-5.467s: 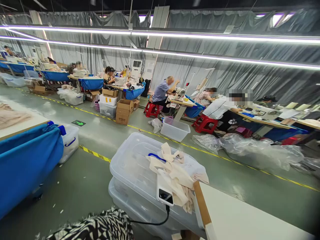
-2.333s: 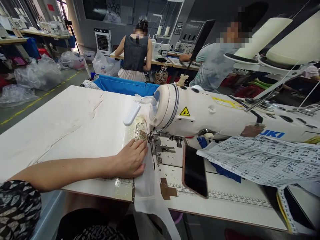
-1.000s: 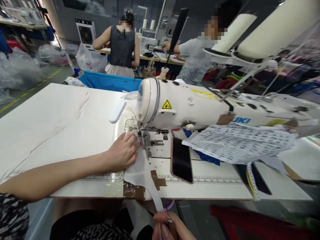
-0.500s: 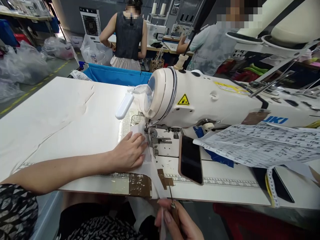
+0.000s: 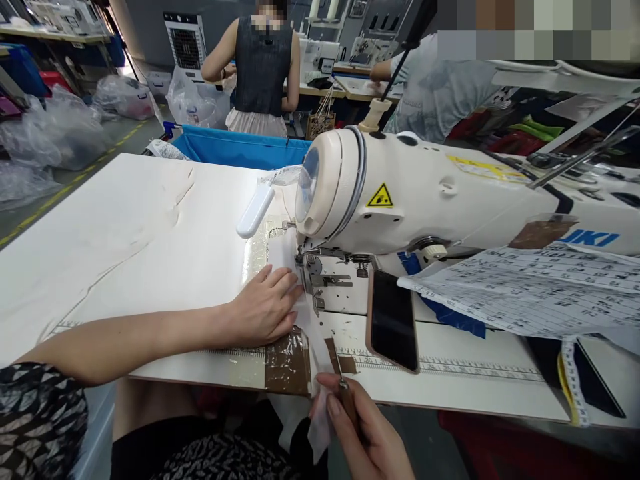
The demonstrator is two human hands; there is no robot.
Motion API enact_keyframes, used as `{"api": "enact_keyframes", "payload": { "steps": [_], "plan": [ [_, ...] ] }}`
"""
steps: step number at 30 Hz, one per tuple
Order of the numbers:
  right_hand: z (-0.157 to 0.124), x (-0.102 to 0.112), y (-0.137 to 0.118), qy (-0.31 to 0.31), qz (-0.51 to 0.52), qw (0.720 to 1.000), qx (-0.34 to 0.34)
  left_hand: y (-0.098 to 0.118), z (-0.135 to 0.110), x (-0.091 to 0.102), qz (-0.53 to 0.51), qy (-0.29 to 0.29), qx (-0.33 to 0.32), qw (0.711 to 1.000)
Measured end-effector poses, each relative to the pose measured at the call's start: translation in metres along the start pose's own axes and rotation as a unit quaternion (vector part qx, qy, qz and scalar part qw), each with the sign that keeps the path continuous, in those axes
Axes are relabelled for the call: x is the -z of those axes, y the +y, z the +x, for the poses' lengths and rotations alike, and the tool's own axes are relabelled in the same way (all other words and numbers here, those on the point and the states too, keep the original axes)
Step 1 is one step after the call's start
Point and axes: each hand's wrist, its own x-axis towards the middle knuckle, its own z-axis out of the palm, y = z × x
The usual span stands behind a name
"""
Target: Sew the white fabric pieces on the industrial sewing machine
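A white fabric strip runs from the table's front edge up to the presser foot of the sewing machine, and part of it lies beyond the foot. My left hand lies flat on the fabric just left of the foot, fingers stretched out. At the front edge my right hand is closed round the wooden handle of an awl, its thin metal point aimed up at the table. Thumb and forefinger of that hand also pinch the strip, whose loose end hangs below.
A phone lies right of the needle plate, near handwritten sheets and a tape measure. A white plastic handle-like object rests behind my left hand. Beyond the table are a blue bin and two people.
The fabric has advanced away from me past the presser foot. My right hand has come slightly up toward the table edge with the awl and strip. The view has shifted a little.
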Motion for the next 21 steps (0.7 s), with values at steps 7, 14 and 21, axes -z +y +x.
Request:
{"api": "enact_keyframes", "payload": {
  "steps": [7,14,21],
  "plan": [
    [0.01,-0.001,-0.005,-0.008,-0.018,1.0,0.023,0.0,0.0,-0.002,0.001,0.015,-0.001,1.0],
    [0.02,-0.004,-0.01,-0.04,-0.001,0.999,0.013,-0.004,0.006,-0.002,0.052,0.013,0.003,0.999],
    [0.015,-0.023,-0.032,-0.075,0.134,0.984,-0.095,-0.014,0.014,-0.007,0.129,0.047,-0.009,0.99]
  ]
}}
